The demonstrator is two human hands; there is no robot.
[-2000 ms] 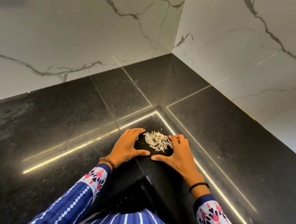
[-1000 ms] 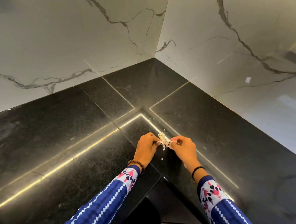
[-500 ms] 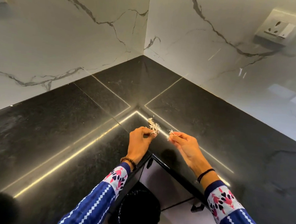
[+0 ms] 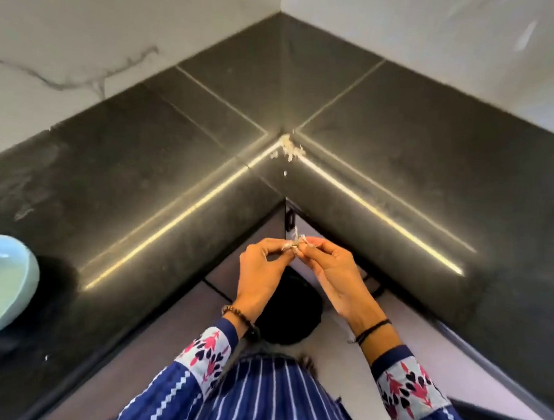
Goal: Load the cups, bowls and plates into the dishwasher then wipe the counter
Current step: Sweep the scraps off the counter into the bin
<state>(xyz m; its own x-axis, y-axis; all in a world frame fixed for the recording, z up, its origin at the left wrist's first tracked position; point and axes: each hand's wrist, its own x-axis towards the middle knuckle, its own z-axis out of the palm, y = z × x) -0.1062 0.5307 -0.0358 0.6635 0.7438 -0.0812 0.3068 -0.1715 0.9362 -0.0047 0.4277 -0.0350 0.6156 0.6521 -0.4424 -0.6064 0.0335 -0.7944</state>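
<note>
Hands meet just off the inner corner of the counter (image 4: 433, 174), and on my feed I have them hovering in the open angle where its two front edges join. The left hand (image 4: 259, 270) and the right hand (image 4: 333, 275) are knuckle to knuckle. The fingers (image 4: 319, 245) of each are curled in and the tips are pinched together on one small tuft of pale scraps (image 4: 294, 245), which they hold between them clear of the counter. Below them I can make out a dark round shape, a bin (image 4: 290, 311) by the look of it, though it is too shadowed for me to be sure. On the counter a little heap (image 4: 289, 149) of the same pale bits sits where the bright seams cross, near the inner corner and well short of the back corner. A loose fleck or two lies just in front of it. A pale blue bowl (image 4: 1, 287) stands on the left run of the counter, close to its front edge and half cut off by my frame, well apart from the hands. There is a beaded bracelet (image 4: 237, 314) on the left wrist and a thin black band (image 4: 373, 329) on the right. Blue striped sleeves (image 4: 201, 364) with patterned cuffs come up from the bottom. White veined wall panels (image 4: 86, 19) close off both back edges of the counter.
</note>
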